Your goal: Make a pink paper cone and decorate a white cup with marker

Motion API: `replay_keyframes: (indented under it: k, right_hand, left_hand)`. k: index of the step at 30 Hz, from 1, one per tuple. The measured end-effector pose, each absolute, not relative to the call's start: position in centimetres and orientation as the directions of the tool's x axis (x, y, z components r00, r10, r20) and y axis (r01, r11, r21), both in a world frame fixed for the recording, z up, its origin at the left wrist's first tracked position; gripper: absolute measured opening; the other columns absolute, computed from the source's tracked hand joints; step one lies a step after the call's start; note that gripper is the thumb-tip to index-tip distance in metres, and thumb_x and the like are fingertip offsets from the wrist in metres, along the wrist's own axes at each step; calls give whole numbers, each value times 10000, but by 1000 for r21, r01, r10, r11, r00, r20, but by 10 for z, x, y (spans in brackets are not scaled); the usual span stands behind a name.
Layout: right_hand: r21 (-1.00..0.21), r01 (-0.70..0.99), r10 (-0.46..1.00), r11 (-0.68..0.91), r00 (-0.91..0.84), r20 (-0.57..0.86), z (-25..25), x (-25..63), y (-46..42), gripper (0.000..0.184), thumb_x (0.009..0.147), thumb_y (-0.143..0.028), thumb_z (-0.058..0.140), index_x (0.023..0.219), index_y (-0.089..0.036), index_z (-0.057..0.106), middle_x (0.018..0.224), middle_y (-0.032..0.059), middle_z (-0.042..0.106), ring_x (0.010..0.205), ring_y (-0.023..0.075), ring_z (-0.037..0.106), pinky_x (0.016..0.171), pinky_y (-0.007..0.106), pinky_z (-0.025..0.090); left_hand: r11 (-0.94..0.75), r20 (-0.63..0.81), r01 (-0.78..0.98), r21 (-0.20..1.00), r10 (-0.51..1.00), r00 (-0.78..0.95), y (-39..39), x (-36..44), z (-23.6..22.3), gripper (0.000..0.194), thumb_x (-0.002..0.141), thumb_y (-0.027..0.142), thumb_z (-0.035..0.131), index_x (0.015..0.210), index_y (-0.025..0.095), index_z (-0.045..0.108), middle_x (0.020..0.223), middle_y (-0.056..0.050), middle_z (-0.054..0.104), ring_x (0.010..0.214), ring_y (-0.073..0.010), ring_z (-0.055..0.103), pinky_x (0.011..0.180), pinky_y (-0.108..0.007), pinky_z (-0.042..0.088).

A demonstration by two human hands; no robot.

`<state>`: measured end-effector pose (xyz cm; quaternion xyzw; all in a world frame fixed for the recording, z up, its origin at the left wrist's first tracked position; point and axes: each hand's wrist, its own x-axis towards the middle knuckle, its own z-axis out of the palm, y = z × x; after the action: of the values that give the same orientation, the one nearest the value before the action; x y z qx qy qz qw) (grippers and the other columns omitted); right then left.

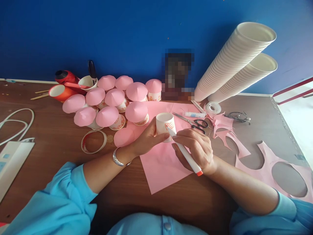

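My left hand [147,138] is closed around the side of a small white paper cup [162,121], whose mouth faces up. Red-orange line marks show on the cup's wall. In my right hand [197,148] is a white marker [187,155] with an orange end, its tip at the cup's marked wall. Pink paper sheets [162,166] lie beneath both hands. To the left of the cup stand several paper cups with red-orange drawings and pink cone tops [136,112]. A pink paper disc [123,137] lies near my left wrist.
Two tall stacks of white cups [234,58] lean at the back right. Scissors [195,123], a glue tube [194,115], clear tape [212,108] and pink scraps [264,169] lie right. A tape ring [83,143], red cup [58,93] and power strip [18,160] are left.
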<state>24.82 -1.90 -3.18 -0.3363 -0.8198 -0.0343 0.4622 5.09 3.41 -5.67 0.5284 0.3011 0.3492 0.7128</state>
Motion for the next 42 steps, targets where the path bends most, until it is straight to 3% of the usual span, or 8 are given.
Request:
replay_keyframes:
  k: [17,23,33,42]
  right_hand:
    - [-267,582,536,769,-359,764,-32,250,-18,324,921,-63,633,1231,-155,610,909,84,725,750,199,677,671,323,560]
    - [-261,576,530,775,-366,765,-29,248,-18,293,910,-55,632,1185,-155,613,874,83,722,716,204,680,654,331,568]
    - [-256,571,524,780,-374,765,-28,248,-17,208,914,-71,646,1110,-135,616,861,109,725,704,216,694,632,348,584]
    - [-269,574,532,773,-355,769,-28,247,-17,234,923,-83,629,1138,-176,614,839,63,722,684,193,692,620,337,586]
  left_hand:
    - [189,-62,-152,970,800,597,36,53,-50,442,892,454,803,1179,208,573,961,-26,625,985,-219,578,895,-366,470]
    - [237,-52,-225,945,789,613,35,54,-56,372,926,391,775,1171,214,558,953,-4,570,899,-165,525,823,-312,455]
    - [308,-55,-330,892,799,598,35,57,-55,321,895,335,811,1104,215,599,944,-3,596,874,-160,545,783,-299,463]
    - [337,-48,-385,859,802,595,35,59,-51,320,874,317,831,1079,202,614,936,0,630,858,-143,572,762,-279,475]
